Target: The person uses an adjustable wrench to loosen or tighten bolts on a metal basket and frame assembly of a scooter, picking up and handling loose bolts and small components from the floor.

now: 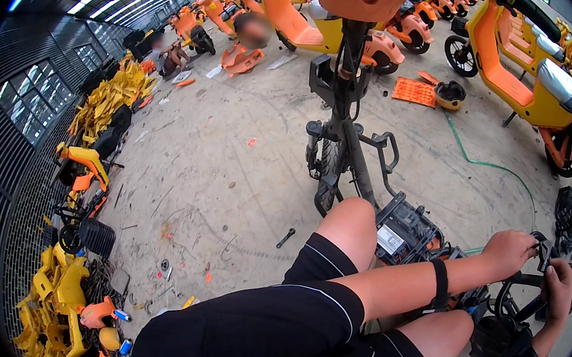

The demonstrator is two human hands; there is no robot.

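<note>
A stripped scooter [347, 136] with a black frame, bare steering column and front wheel stands before me, its orange front panel at the top of the view. My left hand [510, 252] reaches to the rear at right, fingers closed on a black bracket [541, 246]. My right hand [556, 287], below it, grips the same bracket area, thumb raised along it. A black battery compartment [400, 227] with a pale label lies between my left knee and hands. Black tubing and rear parts [501, 330] sit under my hands, partly hidden by my arms and legs.
Rows of orange-yellow scooters [506, 70] line the back and right. Two people [173, 58] are at far left. Yellow panel piles [58, 293] run along the left wall. A wrench [285, 238], a green hose [478, 162], a helmet [449, 95] and black parts [567, 221] lie on the floor.
</note>
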